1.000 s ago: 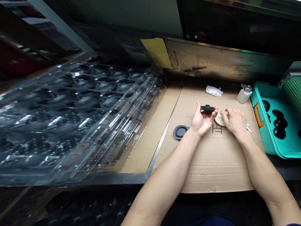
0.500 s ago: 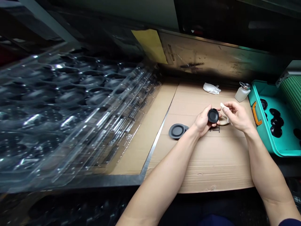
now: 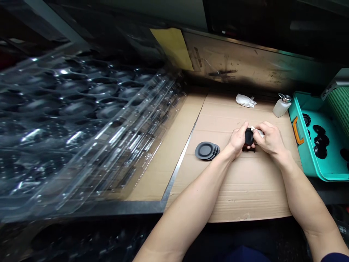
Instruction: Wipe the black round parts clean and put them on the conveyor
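Note:
My left hand (image 3: 239,139) grips a small round black part (image 3: 249,137) by its edge, thumb on the upper side. Pinched in my right hand (image 3: 269,138) is a piece of white cloth (image 3: 257,132), pressed against the right edge of that part. The two hands nearly meet over the cardboard (image 3: 253,189). Left of my left wrist lies a small overlapping stack of dark grey discs (image 3: 205,150). The right fingertips partly cover the part's right side.
Stacked clear plastic trays (image 3: 109,127) with dark round pieces fill the left side. At the back lie a crumpled white cloth (image 3: 245,100) and a pump bottle (image 3: 281,105). A teal bin (image 3: 308,160) with an orange handle and several black parts stands at right.
My right hand has moved left and down, bringing the white cloth onto the black part. The part has tilted in my left hand. The disc stack shows more fully.

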Motion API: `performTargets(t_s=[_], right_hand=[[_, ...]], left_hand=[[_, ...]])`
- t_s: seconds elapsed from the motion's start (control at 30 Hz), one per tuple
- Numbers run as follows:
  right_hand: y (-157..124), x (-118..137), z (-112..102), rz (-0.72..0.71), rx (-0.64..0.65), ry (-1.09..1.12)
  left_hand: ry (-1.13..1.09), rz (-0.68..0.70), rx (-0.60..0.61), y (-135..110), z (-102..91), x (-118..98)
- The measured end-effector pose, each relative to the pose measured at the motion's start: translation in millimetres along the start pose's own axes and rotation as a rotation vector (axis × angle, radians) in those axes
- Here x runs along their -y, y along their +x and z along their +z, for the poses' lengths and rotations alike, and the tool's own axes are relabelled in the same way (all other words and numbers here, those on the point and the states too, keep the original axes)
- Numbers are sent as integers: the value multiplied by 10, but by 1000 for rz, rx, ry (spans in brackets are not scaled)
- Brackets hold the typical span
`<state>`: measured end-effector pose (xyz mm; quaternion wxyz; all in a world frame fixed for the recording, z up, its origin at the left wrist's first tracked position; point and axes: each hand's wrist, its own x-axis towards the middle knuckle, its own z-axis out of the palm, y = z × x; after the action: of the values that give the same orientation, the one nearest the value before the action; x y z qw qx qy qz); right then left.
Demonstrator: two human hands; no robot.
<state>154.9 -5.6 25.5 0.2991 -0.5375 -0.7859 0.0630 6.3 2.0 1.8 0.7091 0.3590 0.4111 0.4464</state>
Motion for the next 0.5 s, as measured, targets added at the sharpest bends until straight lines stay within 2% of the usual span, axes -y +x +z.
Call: performTargets(t_s=[0.13,0.3,0.5], right_hand=[[5,-11,-2,40,18,-22],[14,-13,-8,11,53,57],[12,-19,-41,-50,16,121]], left_hand=[[3,0,-10,1,17,13],[-10,-14,-43,4,39,7],[-70,-36,-74,7,47,-27]])
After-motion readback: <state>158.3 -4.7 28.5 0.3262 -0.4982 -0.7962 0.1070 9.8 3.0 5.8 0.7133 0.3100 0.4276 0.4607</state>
